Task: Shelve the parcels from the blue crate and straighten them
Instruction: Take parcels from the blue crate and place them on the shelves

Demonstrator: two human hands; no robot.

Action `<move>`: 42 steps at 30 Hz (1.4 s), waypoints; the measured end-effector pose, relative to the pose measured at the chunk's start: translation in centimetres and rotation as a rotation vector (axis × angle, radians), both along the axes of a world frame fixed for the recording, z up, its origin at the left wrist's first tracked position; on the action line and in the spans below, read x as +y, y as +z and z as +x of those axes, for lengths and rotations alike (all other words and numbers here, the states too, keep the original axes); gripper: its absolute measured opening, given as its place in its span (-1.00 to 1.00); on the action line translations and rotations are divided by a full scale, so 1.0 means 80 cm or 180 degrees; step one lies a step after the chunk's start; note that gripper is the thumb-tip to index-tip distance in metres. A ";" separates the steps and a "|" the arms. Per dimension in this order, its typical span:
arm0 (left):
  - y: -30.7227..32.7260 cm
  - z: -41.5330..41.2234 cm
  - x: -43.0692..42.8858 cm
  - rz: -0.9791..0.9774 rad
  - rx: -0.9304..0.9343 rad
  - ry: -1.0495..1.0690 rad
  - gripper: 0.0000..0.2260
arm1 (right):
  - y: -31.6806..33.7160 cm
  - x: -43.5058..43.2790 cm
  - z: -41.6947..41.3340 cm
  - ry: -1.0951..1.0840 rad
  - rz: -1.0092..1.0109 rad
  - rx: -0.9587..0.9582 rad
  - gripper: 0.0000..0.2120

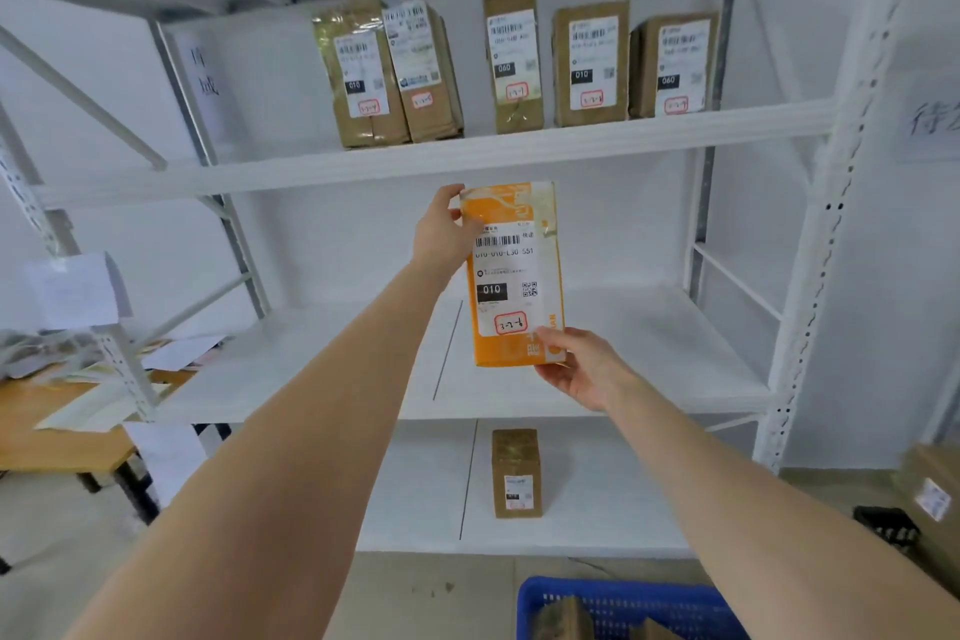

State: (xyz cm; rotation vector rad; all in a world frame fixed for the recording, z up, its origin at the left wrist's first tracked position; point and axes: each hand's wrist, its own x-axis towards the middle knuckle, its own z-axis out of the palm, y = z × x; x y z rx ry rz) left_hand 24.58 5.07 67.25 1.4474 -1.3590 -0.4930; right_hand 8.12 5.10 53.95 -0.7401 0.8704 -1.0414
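- Our left hand (441,234) is gripping the upper left corner of the orange parcel (514,276).
- Our right hand (582,369) is pinching the lower right corner of the same parcel, so both hands are closed on it and neither one is free.
- We are holding the parcel upright in the air, with its long axis vertical and its label facing us; it is touching no shelf.
- The parcel is hanging in front of the middle shelf (649,343), whose board lies behind and below it, while the upper shelf (571,140) runs just above its top edge. Both hands are equally near, so we judge that the coming move needs the two hands together.
- On the label we are reading a barcode, a line that begins "010-010", a black box with "010", a QR code and a handwritten tag in a red frame, too unclear to read.
- On the upper shelf the brown parcels (589,62) are standing upright in a row, and four show the boxes "010", "060", "010" and "060".
- A single brown parcel (517,473) is standing on the lower shelf (597,509). The blue crate (649,598) is lying closest to us, and a counter (57,447) with papers is standing at the left.
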 end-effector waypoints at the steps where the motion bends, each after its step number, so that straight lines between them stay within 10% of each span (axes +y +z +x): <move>1: 0.010 0.004 0.000 -0.0062 -0.0027 0.0017 -0.55 | 0.010 -0.003 0.004 0.0010 -0.0058 0.0015 -0.59; 42: 0.251 0.043 -0.087 -0.0984 -0.0575 -0.0205 -0.39 | 0.277 -0.171 0.067 -0.0250 -0.1455 -0.0416 -0.60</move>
